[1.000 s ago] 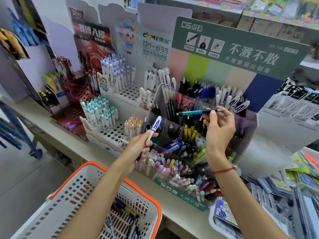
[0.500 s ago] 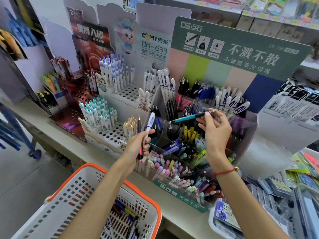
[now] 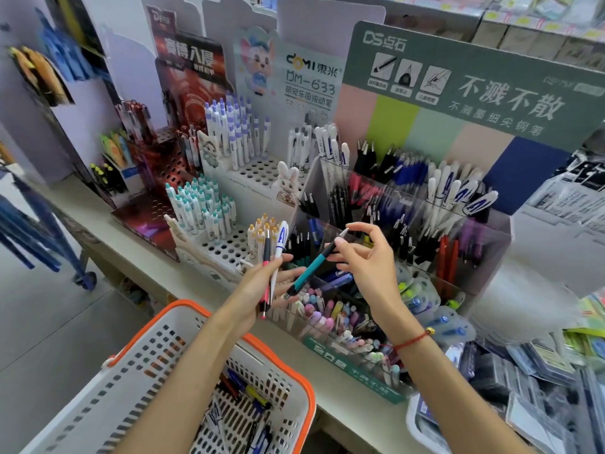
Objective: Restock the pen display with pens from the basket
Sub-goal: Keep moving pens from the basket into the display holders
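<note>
A stationery shop shelf point(image 3: 330, 417), pale and long, runs across in front of me, crowded with cardboard pen stands under stocked upper shelves. The teal pen point(image 3: 314, 264) is held over the front of the pen display point(image 3: 484, 244), its long axis slanted: silver tip end down and left near the left palm, dark clip end up and right. The right hand point(image 3: 366, 260) pinches its upper end between thumb and fingertips, the other fingers loosely curled; a red string bracelet point(image 3: 413, 340) sits on that wrist. The left hand point(image 3: 262, 286) curls round two pens standing nearly upright, a pink-and-black pen point(image 3: 265, 276) and a white pen point(image 3: 280, 247) with a blue "A" on its cap. The display's clear compartments hold black, blue, red, purple and white pens, pastel ones in front. Its green header card point(image 3: 474, 77) reads "DS点石" and "不溅不散". To its left a white stand's card point(image 3: 311, 80) reads "DOMI 東米" and "DM-633", beside a dark red stand point(image 3: 190, 80) marked "DERS". Below, at the left forearm, the white basket point(image 3: 229, 322) with an orange rim holds loose pens.
</note>
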Tool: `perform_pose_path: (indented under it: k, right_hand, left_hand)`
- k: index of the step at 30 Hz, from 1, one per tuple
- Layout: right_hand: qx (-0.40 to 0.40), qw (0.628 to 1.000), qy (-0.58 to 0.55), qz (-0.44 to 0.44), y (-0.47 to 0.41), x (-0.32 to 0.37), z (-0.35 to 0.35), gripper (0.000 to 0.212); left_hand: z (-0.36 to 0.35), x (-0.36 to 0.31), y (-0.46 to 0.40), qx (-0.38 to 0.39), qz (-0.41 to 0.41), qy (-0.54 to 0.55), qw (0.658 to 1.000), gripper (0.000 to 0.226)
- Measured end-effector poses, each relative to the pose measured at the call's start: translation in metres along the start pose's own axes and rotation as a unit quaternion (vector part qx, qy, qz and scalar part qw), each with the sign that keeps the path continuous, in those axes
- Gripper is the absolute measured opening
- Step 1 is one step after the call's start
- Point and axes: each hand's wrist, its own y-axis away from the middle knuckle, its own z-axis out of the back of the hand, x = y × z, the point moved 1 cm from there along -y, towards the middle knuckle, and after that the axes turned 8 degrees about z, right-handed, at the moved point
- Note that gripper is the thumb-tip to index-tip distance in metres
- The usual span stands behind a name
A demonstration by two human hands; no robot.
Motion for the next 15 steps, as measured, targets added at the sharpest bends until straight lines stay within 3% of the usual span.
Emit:
perform_pose_path:
  k: [6,15]
  right_hand:
    - [0.027,1.000,0.004,0.003,0.005,-0.009,-0.016,0.018]
    - [-0.043,0.999,-0.010,0.007,0.000,-0.002,0.005,0.015]
  left_hand:
    - [0.006,0.003,0.014,0.066,0.024,-0.021,0.997,0.027]
    - [0.006,0.005,0.007,0.008,0.005,0.012,1.000,0.024]
